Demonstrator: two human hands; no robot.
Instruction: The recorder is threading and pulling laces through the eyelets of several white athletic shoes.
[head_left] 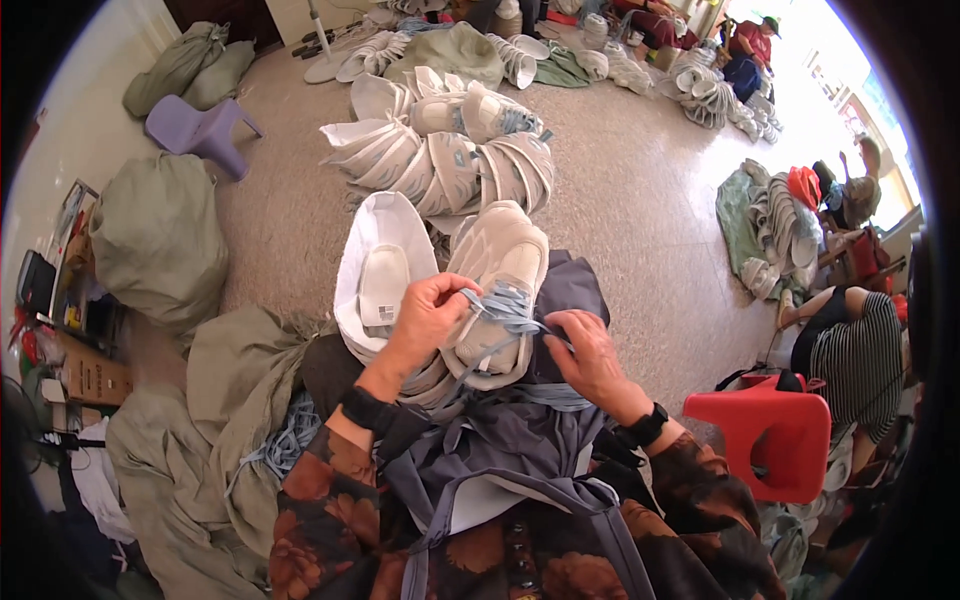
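On my lap rests a beige shoe upper (515,240), its toe pointing away from me, with blue-grey laces (508,303) across its front. My left hand (425,318) pinches a lace over the left side of the upper. On the other side, my right hand (590,358) has a lace strand between thumb and fingers, pulled out to the right. Close by on the left stands another upper showing its white lining (352,262), with a white label on its tongue. A dark grey apron (490,440) covers my lap, and a bunch of loose blue-grey laces (290,437) lies to the left.
Ahead on the floor are rows of nested shoe uppers (430,165). Large green sacks (160,240) and a purple stool (195,130) stand left. At right are a red plastic chair (770,425) and a person in a striped top (855,350). More people sit among shoe piles farther back.
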